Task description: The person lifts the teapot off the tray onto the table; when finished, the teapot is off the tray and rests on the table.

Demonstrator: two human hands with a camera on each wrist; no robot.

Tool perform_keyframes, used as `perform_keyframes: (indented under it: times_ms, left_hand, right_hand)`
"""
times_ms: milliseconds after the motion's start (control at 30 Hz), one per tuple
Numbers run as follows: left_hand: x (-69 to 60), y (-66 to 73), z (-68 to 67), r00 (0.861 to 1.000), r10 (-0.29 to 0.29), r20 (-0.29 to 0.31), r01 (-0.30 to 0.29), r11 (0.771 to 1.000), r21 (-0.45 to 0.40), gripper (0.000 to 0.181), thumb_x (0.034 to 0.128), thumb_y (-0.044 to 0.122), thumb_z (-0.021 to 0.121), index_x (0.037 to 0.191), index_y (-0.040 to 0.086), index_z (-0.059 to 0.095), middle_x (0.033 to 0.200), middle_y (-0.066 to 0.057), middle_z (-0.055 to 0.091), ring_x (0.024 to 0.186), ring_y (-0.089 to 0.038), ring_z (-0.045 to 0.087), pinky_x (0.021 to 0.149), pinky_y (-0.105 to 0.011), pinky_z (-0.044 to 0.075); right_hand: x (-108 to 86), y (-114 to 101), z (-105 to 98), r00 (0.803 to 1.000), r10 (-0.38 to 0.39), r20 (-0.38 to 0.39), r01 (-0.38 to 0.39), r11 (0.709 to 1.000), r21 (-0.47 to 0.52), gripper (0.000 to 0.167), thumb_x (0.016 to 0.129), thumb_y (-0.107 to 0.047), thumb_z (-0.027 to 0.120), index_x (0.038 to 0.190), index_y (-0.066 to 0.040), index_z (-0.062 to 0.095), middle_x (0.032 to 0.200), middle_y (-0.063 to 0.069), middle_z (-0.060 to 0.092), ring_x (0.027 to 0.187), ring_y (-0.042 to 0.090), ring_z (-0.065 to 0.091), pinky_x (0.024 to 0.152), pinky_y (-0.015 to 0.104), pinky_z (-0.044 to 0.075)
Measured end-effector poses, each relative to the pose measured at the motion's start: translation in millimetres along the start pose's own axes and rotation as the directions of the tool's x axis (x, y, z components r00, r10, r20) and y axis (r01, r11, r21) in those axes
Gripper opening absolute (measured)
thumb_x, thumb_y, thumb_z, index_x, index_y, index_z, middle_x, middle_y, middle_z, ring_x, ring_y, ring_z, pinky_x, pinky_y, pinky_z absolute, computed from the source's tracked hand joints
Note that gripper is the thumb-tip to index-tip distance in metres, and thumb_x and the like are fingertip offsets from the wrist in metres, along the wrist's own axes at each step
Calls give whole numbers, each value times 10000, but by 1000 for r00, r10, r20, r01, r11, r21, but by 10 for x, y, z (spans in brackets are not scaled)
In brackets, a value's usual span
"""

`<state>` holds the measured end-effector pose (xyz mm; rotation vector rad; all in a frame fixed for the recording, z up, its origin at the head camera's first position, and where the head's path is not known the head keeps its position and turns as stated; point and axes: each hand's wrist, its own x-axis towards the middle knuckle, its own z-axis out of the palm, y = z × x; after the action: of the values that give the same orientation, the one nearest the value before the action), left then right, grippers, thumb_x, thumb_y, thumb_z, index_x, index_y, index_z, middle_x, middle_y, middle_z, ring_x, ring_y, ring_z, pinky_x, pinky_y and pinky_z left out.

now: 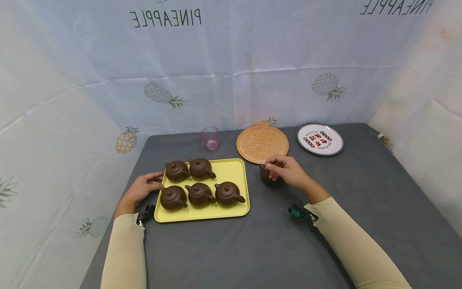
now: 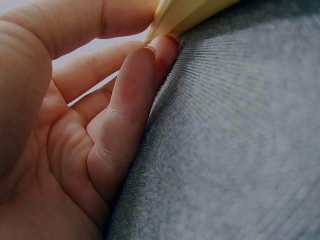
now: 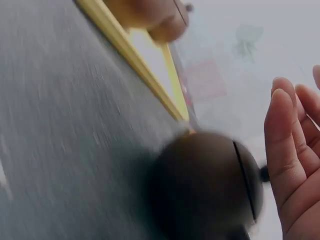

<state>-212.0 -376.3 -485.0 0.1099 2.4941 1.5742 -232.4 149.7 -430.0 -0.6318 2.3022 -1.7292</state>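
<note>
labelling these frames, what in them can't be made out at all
- Head view: most of the loose teapot's lid, behind the right hand.
- Head view: insides of the five teapots on the yellow tray, under their lids.
- Left wrist view: most of the yellow tray, cut off by the top edge.
- Right wrist view: the loose teapot's surface detail, blurred; part is cut off by the bottom edge.

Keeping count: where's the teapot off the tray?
In the head view, that teapot is right of the yellow tray, by the right hand, in front of the orange disc.
</note>
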Motion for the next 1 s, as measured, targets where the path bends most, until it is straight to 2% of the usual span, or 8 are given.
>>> perform_keyframes:
  times_ms: [133,300,467,700,833,1000]
  left_hand:
    - [-1,-4,15,1000,-13,3,13,1000,-7,594,897,53,674,1425,-66,430,1289,-291,518,932,-56,643,805,-181,464]
    - [-9,17,17,1000,-18,4,18,1000,-4,589,904,55,666,1431,-58,427,1293,-291,518,933,-59,644,806,-182,464]
    - [-21,64,11,999,-34,4,34,999,-18,581,903,26,660,1427,-69,427,1286,-290,522,904,-46,645,782,-181,469]
    - [-93,277,36,1000,-20,19,21,1000,-23,570,885,-6,661,1392,-127,432,1246,-319,530,882,-56,647,767,-184,471]
    - [-101,287,30,1000,-27,13,27,999,-17,571,882,7,675,1394,-102,450,1243,-301,541,888,-44,633,770,-184,471]
    - [-100,280,25,1000,-23,7,23,1000,-5,576,877,14,687,1394,-96,456,1238,-290,550,892,-36,619,765,-180,470]
  right_hand:
    - [-27,-86,201,999,-11,45,11,1000,17,179,984,-71,575,1066,77,633,793,237,617,722,386,621,648,418,543]
    - [-18,91,388,996,-6,87,5,1000,15,171,978,-74,587,1057,70,637,758,188,636,709,367,627,648,423,544]
    - [-21,204,515,990,-8,138,7,1000,8,202,983,-97,586,1078,76,631,756,156,648,698,348,632,641,428,543]
    - [-54,265,668,981,-15,192,8,999,37,245,974,-180,616,1052,51,648,804,155,645,681,264,639,634,395,541]
    - [-62,314,737,977,-29,213,16,998,65,201,968,-166,624,1028,22,657,839,134,635,671,253,643,622,388,544]
    - [-68,323,804,974,-3,225,-16,996,83,152,944,-146,656,1010,-10,667,822,115,651,666,266,649,617,387,548]
